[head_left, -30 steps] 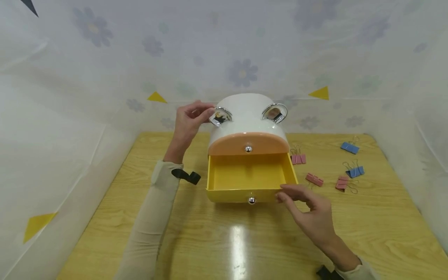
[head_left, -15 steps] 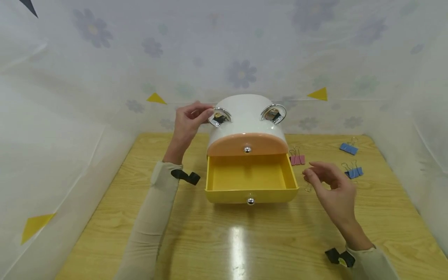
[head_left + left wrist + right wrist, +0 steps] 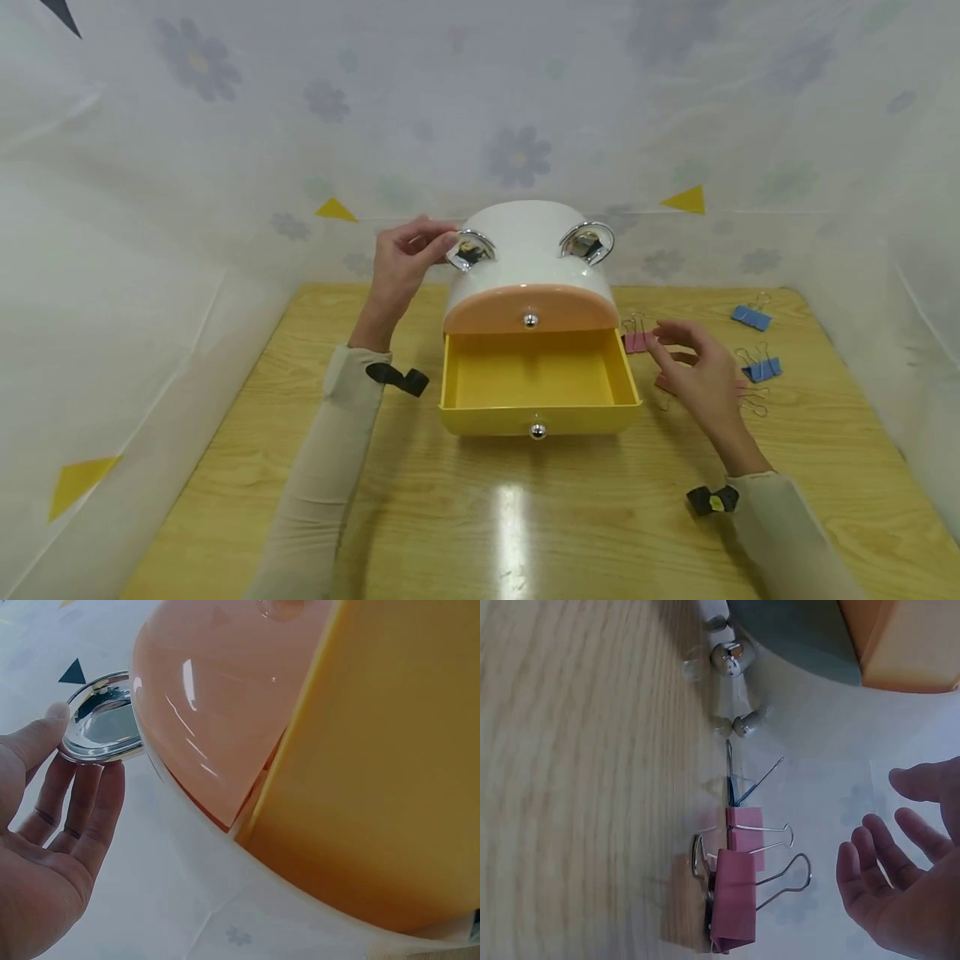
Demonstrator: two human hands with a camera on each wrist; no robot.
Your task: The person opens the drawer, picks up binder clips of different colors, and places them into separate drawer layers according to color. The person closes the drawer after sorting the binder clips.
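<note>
Lying on the wooden bench [image 3: 525, 517] just under the spread fingers of the right hand [image 3: 693, 375] is a pair of pink binder clips [image 3: 735, 889], close beside the open yellow drawer [image 3: 536, 383]. The right hand is held open above them, nothing gripped. The clips are judged light, stiff and springy; a pinch across the painted body would likely hold better than the thin, slippery wire loops. Another pink clip [image 3: 637, 340] sits beyond the fingertips, and blue clips [image 3: 759, 367] lie farther out. The left hand [image 3: 401, 262] is seen with relaxed fingers touching a chrome ear [image 3: 101, 724] of the white storage box [image 3: 528, 237].
</note>
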